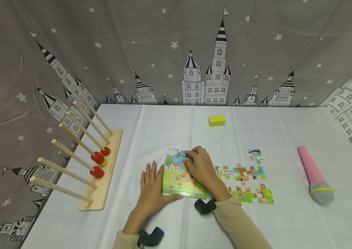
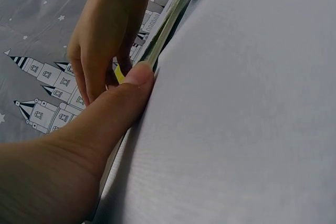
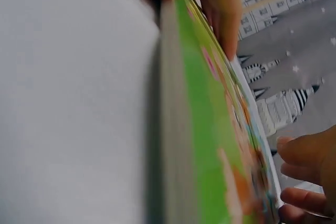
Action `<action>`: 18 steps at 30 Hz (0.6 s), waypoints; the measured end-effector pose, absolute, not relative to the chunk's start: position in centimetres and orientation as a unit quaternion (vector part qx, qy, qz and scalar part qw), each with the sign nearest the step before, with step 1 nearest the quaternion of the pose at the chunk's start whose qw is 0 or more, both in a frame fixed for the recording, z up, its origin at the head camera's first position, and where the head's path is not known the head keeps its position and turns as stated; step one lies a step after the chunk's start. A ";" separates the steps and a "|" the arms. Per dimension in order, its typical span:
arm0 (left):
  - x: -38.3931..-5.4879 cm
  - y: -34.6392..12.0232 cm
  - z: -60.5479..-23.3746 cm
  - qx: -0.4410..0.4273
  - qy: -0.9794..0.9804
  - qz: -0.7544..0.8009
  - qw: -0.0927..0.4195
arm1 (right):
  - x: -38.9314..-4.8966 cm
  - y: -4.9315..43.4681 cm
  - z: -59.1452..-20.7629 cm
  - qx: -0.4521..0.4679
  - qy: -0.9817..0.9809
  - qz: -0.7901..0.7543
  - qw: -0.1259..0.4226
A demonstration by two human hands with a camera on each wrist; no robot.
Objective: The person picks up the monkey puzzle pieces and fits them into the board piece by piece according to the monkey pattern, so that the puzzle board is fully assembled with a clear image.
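A square jigsaw puzzle board (image 1: 176, 188) with a green meadow picture lies on the white table. My left hand (image 1: 151, 192) rests at its left side, fingers spread and straight. In the left wrist view the left thumb (image 2: 118, 100) presses along the board's front edge. Over the upper part of the board, my right hand (image 1: 202, 167) pinches a puzzle piece (image 1: 183, 155) with a dark curved line, its thumb and index finger close to the picture. Fingers cover part of that piece. Loose puzzle pieces (image 1: 242, 196) lie right of the board, some partly behind the right forearm.
On the left stands a wooden peg rack (image 1: 113, 162) with tall rods and several red rings (image 1: 97, 157). A yellow block (image 1: 216, 120) sits toward the back. At the right lies a pink toy microphone (image 1: 311, 166). A grey castle-print curtain (image 1: 163, 52) hangs behind the table.
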State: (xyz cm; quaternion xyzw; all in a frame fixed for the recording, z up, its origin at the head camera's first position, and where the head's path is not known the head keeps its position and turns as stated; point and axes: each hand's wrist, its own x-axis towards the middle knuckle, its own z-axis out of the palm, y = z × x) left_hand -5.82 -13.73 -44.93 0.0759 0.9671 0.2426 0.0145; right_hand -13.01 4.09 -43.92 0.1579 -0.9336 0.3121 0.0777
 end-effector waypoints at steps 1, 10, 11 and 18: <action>-5.8 -13.7 -44.9 0.076 0.967 0.242 0.015 | -12.8 4.1 -43.8 0.164 -0.933 0.310 0.081; -5.8 -13.7 -44.8 0.077 0.968 0.240 0.013 | -10.3 3.2 -43.1 0.230 -0.940 0.251 0.037; -5.8 -13.7 -44.8 0.076 0.968 0.238 0.012 | -10.1 3.1 -43.1 0.236 -0.940 0.248 0.022; -5.8 -13.7 -44.9 0.074 0.970 0.231 0.009 | -9.4 2.8 -43.3 0.242 -0.939 0.244 -0.035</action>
